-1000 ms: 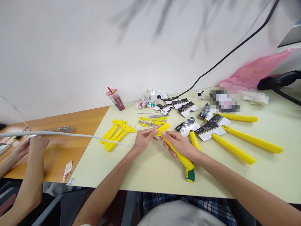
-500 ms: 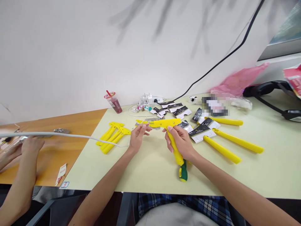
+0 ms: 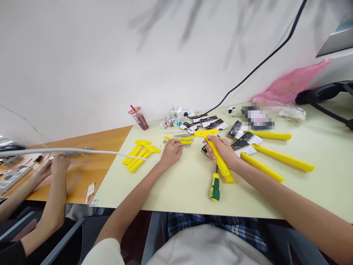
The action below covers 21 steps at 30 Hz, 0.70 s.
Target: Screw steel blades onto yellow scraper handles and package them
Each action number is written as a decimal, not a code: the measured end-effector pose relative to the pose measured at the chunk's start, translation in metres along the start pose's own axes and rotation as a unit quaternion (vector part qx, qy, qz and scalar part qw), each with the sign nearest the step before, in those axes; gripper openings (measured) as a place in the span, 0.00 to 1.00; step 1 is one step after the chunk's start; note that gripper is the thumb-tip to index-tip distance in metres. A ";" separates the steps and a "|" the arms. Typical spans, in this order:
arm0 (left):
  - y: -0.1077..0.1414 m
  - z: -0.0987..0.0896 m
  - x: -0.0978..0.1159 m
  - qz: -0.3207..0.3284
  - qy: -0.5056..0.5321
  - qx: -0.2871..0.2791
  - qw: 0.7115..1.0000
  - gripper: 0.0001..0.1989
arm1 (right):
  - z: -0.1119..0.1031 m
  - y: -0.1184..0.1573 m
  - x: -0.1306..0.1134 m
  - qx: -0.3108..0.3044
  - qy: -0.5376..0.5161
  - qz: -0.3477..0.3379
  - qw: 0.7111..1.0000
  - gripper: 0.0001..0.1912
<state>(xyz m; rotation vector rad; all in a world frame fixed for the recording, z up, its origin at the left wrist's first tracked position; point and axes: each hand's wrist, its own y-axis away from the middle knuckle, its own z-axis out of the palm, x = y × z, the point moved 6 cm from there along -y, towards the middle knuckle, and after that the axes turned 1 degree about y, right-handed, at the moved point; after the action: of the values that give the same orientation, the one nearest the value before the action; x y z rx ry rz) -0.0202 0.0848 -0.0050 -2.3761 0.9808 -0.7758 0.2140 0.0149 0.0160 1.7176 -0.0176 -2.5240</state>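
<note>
The right hand (image 3: 222, 151) is closed around the handle of a yellow plastic scraper (image 3: 224, 168), whose long axis runs diagonally over the cream table (image 3: 317, 191). Its T-shaped head points away and left, its handle end toward the person, just beside a green-and-yellow screwdriver (image 3: 215, 187). The half-curled left hand (image 3: 171, 152) is at small yellow pieces (image 3: 179, 138) and steel blades (image 3: 182, 135); whether it grips one, I cannot tell.

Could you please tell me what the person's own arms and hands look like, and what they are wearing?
The left hand and right hand are bare, without gloves, and no watch shows. The left arm emerges from a white sleeve, matching the white top; blue plaid cloth shows below.
</note>
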 end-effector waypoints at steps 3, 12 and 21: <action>-0.007 0.008 -0.002 0.006 -0.022 -0.032 0.999 0.08 | -0.005 0.001 0.000 0.006 -0.026 0.012 1.000 0.18; -0.006 0.009 -0.007 -0.069 0.022 -0.070 0.995 0.08 | -0.005 0.000 0.003 -0.007 -0.041 0.036 0.998 0.16; -0.022 0.010 -0.033 -0.128 0.078 -0.144 0.978 0.10 | 0.009 0.007 0.017 -0.045 -0.014 0.069 0.996 0.15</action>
<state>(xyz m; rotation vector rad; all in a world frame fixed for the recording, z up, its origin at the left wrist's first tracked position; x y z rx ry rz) -0.0225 0.1248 -0.0101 -2.7657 0.9111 -0.9864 0.1998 0.0063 0.0036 1.5903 -0.0229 -2.4096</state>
